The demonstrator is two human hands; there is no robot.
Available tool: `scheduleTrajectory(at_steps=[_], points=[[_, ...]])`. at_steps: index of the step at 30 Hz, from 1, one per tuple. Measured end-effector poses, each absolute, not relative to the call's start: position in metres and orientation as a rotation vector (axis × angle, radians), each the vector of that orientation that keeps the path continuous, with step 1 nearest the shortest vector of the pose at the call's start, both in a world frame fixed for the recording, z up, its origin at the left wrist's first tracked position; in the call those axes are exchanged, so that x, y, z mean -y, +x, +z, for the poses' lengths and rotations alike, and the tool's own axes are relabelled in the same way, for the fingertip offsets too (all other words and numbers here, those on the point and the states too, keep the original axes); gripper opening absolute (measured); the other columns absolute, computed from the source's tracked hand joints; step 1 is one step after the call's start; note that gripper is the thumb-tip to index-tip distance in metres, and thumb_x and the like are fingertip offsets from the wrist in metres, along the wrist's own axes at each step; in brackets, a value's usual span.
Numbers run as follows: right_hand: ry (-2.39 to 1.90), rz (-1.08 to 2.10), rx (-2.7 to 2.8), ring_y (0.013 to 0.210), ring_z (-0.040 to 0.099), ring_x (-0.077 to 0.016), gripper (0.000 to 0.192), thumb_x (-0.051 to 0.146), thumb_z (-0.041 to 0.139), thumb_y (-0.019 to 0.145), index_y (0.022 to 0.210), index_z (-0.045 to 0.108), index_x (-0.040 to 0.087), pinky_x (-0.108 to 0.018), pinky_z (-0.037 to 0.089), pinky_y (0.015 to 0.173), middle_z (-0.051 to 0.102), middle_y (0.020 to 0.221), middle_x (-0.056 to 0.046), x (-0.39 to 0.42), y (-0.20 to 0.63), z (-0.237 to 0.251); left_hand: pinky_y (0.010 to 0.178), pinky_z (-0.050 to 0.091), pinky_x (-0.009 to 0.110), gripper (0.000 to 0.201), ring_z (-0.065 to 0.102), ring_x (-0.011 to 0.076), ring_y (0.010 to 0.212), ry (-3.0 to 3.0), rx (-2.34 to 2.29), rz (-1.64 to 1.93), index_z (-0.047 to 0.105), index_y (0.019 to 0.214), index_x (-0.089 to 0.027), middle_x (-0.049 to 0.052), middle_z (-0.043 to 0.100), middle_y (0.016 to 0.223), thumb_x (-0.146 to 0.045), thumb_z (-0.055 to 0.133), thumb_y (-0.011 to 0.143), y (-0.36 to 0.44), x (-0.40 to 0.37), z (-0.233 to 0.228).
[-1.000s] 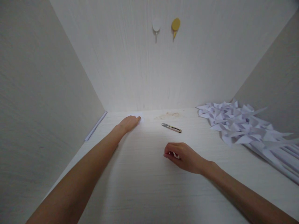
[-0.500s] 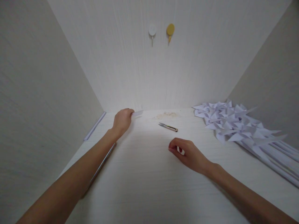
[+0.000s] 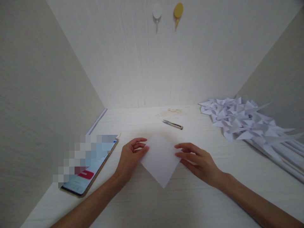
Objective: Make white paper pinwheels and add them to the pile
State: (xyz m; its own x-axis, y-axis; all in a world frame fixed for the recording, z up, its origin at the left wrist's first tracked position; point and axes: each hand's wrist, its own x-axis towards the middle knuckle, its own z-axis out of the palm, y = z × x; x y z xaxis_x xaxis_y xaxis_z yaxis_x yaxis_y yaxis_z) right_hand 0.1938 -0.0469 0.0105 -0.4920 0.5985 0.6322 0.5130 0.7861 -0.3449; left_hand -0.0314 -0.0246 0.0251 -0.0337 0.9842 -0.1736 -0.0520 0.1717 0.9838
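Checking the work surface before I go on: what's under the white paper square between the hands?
The white paper square lies on the pale table, left hand and right hand at its corners. Anything beneath it is hidden.

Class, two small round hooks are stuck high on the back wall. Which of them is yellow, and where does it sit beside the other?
The yellow round plastic hook is the right-hand one; the white round plastic hook just left of it matches the pale wall.
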Motion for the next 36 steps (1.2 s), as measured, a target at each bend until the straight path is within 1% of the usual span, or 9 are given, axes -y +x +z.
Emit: scheduleTrajectory(at_steps=[5, 8, 10, 14, 19, 22, 28, 33, 36], points=[[-0.795, 0.139, 2.219, 0.075, 0.064, -0.0124, 0.019, 0.015, 0.045, 0.084, 0.085, 0.064, 0.014, -0.018, 0.053, 0.062, 0.066, 0.087, -0.011, 0.046, 0.194, 0.008, 0.056, 0.049, 0.025, 0.042, 0.062, 0.0138, 0.065, 1.06, -1.182, 0.973, 0.06, 0.093, -0.016, 0.005, 0.064, 0.091, -0.025, 0.072, 0.054, -0.044, 0.026, 0.016], [-0.822, 0.153, 2.223, 0.076, 0.065, -0.0128, 0.021, 0.017, 0.044, 0.084, 0.083, 0.065, 0.013, -0.019, 0.053, 0.065, 0.067, 0.085, -0.012, 0.043, 0.195, 0.01, 0.074, 0.051, 0.032, 0.045, 0.062, 0.0194, 0.087, 1.246, -0.977, 0.904, 0.063, 0.09, -0.019, 0.008, 0.052, 0.121, -0.013, 0.075, 0.047, -0.058, 0.025, 0.015], [-0.846, 0.13, 2.212, 0.075, 0.066, -0.0132, 0.024, 0.019, 0.043, 0.085, 0.081, 0.066, 0.013, -0.019, 0.054, 0.065, 0.068, 0.085, -0.012, 0.042, 0.196, 0.012, 0.081, 0.049, 0.033, 0.04, 0.059, 0.0203, 0.097, 1.436, -0.917, 0.839, 0.065, 0.089, -0.021, 0.007, 0.048, 0.126, -0.011, 0.073, 0.051, -0.066, 0.024, 0.014], [-0.889, 0.109, 2.21, 0.074, 0.067, -0.0137, 0.026, 0.021, 0.043, 0.086, 0.08, 0.067, 0.014, -0.02, 0.055, 0.065, 0.07, 0.084, -0.011, 0.041, 0.195, 0.012, 0.082, 0.05, 0.035, 0.029, 0.058, 0.0212, 0.099, 1.91, -1.013, 0.733, 0.067, 0.088, -0.021, 0.011, 0.057, 0.115, -0.014, 0.069, 0.06, -0.07, 0.025, 0.012], [-0.916, 0.167, 2.259, 0.076, 0.065, -0.0141, 0.023, 0.019, 0.044, 0.085, 0.08, 0.067, 0.014, -0.022, 0.054, 0.065, 0.069, 0.085, -0.01, 0.043, 0.195, 0.01, 0.08, 0.051, 0.035, 0.014, 0.057, 0.021, 0.101, 2.401, -1.068, 0.888, 0.068, 0.082, -0.02, 0.012, 0.058, 0.113, -0.017, 0.059, 0.072, -0.063, 0.034, 0.006], [-0.952, 0.209, 2.289, 0.074, 0.062, -0.0148, 0.019, 0.018, 0.048, 0.083, 0.08, 0.066, 0.016, -0.025, 0.052, 0.062, 0.066, 0.084, -0.009, 0.043, 0.195, 0.009, 0.075, 0.052, 0.03, 0.016, 0.059, 0.0175, 0.093, 2.557, -0.999, 0.936, 0.067, 0.077, -0.019, 0.011, 0.064, 0.101, -0.015, 0.052, 0.077, -0.058, 0.037, 0.006], [-1.092, 0.497, 2.279, 0.07, 0.057, -0.0125, 0.015, 0.017, 0.049, 0.082, 0.074, 0.062, 0.016, -0.022, 0.048, 0.061, 0.061, 0.078, -0.006, 0.044, 0.187, 0.011, 0.06, 0.047, 0.018, 0.016, 0.06, 0.0105, 0.069, 2.19, -1.14, 0.778, 0.066, 0.068, -0.016, 0.005, 0.065, 0.079, -0.013, 0.052, 0.075, -0.05, 0.038, 0.011], [-1.351, 0.651, 2.202, 0.057, 0.052, -0.0109, 0.022, 0.023, 0.048, 0.083, 0.063, 0.053, 0.016, -0.021, 0.042, 0.051, 0.056, 0.063, -0.002, 0.045, 0.179, 0.017, 0.056, 0.042, 0.02, 0.015, 0.055, 0.0112, 0.063, 1.819, -1.302, 0.638, 0.06, 0.064, -0.016, 0.002, 0.061, 0.069, -0.023, 0.052, 0.074, -0.045, 0.034, 0.016], [-1.482, 0.624, 2.132, 0.054, 0.051, -0.0111, 0.017, 0.025, 0.049, 0.081, 0.067, 0.052, 0.016, -0.021, 0.041, 0.048, 0.055, 0.061, -0.001, 0.046, 0.176, 0.015, 0.053, 0.038, 0.022, 0.017, 0.051, 0.0116, 0.058, 1.763, -1.391, 0.591, 0.056, 0.064, -0.016, 0.0, 0.057, 0.061, -0.028, 0.049, 0.074, -0.043, 0.032, 0.017]])
